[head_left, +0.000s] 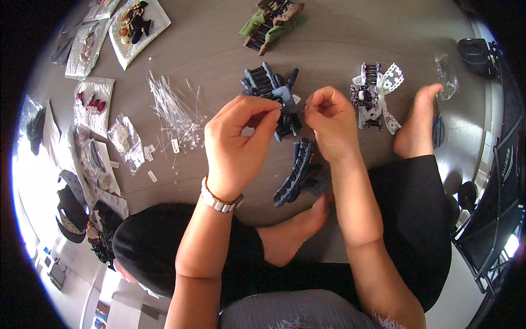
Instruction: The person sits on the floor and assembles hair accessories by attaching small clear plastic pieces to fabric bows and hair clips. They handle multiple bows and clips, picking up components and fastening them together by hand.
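Observation:
My left hand (239,131), with a banded watch (220,204) at its wrist, has thumb and forefinger pinched together at the edge of a bundle of blue fabric-covered hair accessories (266,79). What sits in that pinch is too small to make out. A little to the right, my right hand (333,123) is closed too, its fingertips together and their contents hidden. Below the hands lies a curved dark blue braided hair piece (293,178) with sheer dark fabric beside it. Left of my left hand spreads a loose pile of thin clear plastic tag fasteners (174,107).
Small white tags (152,176) lie near the fasteners. Plastic packets of accessories (94,107) line the left side. A green and brown bundle (270,26) is at the far side; one with white lace bows (377,96) lies right, near my bare foot (417,120).

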{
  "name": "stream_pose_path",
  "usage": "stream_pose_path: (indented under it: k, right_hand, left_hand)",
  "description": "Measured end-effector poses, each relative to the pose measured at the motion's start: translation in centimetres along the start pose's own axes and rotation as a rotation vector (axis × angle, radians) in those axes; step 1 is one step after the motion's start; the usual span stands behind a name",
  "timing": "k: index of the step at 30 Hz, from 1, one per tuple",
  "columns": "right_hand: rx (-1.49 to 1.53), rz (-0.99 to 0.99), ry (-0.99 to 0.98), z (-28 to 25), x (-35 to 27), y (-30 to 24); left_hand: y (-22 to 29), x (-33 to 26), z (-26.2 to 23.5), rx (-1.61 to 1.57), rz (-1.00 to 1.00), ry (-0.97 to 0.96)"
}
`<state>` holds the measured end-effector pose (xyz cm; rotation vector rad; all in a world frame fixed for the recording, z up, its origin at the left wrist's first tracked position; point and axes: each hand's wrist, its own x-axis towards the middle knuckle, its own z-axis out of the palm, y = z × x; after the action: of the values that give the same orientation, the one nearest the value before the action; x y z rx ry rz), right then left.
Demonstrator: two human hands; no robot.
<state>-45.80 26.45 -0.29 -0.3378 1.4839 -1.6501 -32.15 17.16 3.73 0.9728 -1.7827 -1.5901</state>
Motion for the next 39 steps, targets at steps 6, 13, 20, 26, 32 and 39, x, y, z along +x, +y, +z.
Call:
stream_pose_path:
  k: [6,13,20,26,32,39]
  right_hand:
    - [-0.237,0.137,-0.129,-0.8,0.0,-1.8]
    - [-0.466,0.143,-0.249,-0.6,-0.1,-3.1]
    - [-0.537,0.215,-0.270,-0.2,-0.9,-4.5]
    - [-0.573,0.256,-0.245,-0.3,-1.2,-6.3]
    - [-0.081,0.087,-0.295,0.1,-1.0,-5.1]
    - [-0.278,-0.267,-0.258,0.7,-1.0,-3.9]
  left_hand:
    - [0.1,0.0,-0.1,0.093,0.065,-0.021]
    - [0.1,0.0,0.1,0.126,0.094,-0.006]
    - [-0.3,0.1,0.3,0.132,0.159,0.029]
    - [-0.2,0.2,0.2,0.134,0.157,0.026]
    - [0.0,0.1,0.2,0.109,0.147,0.010]
    - [0.1,0.1,0.3,0.076,0.142,-0.015]
